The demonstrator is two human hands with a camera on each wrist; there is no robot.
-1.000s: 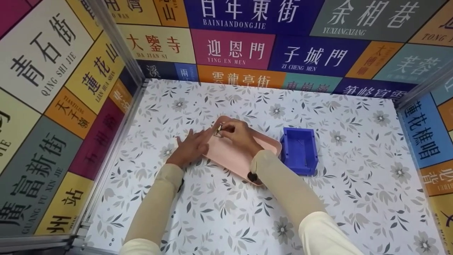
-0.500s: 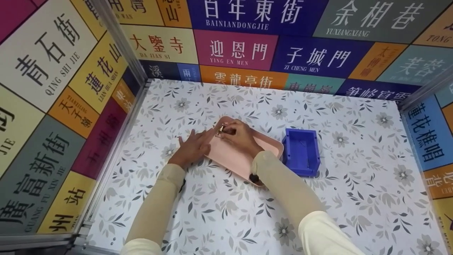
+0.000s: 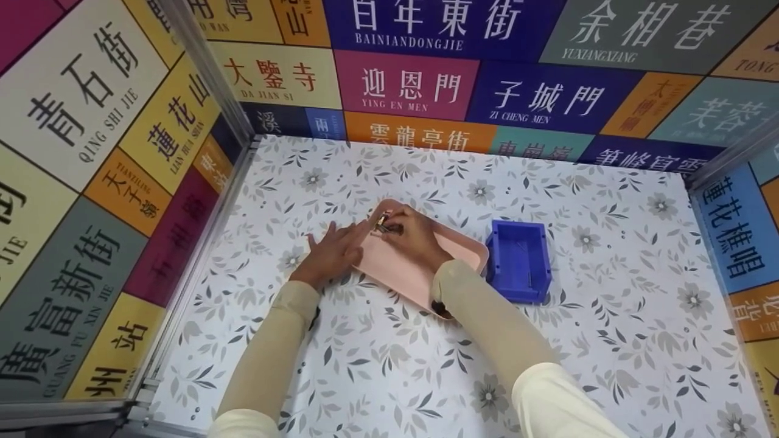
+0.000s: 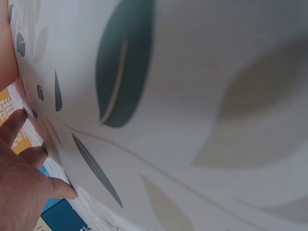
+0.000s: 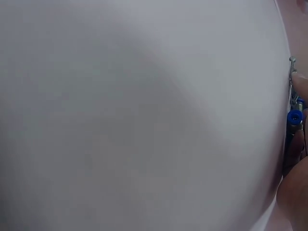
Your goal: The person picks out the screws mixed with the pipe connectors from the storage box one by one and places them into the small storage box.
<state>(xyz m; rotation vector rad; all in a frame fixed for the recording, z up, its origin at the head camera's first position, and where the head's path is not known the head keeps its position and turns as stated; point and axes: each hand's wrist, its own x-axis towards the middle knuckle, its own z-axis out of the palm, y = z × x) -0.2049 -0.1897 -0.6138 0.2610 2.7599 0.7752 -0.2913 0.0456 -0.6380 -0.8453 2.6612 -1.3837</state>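
Observation:
My right hand (image 3: 414, 236) reaches into the far left corner of a pink rectangular tray (image 3: 391, 271). Its thumb and fingers are curled around small shiny metal parts (image 3: 382, 220) there. In the right wrist view, a metal fitting with a blue ring (image 5: 295, 117) and a screw-like piece (image 5: 292, 67) show at the fingers by the right edge; most of that hand is cut off. My left hand (image 3: 331, 252) lies spread at the tray's left rim, fingers extended. The left wrist view shows its fingers (image 4: 60, 187) on the flowered surface.
A blue plastic bin (image 3: 496, 249) stands right beside the tray's right end, with thin dark pieces inside it. Flower-patterned covering (image 3: 584, 340) lies over the table. Colourful sign-printed panels (image 3: 405, 85) wall in the back and sides.
My right fingers have shifted slightly among the metal parts, and more of these show beside the fingertips. The left hand stays at the rim. The whole head view has shifted a little.

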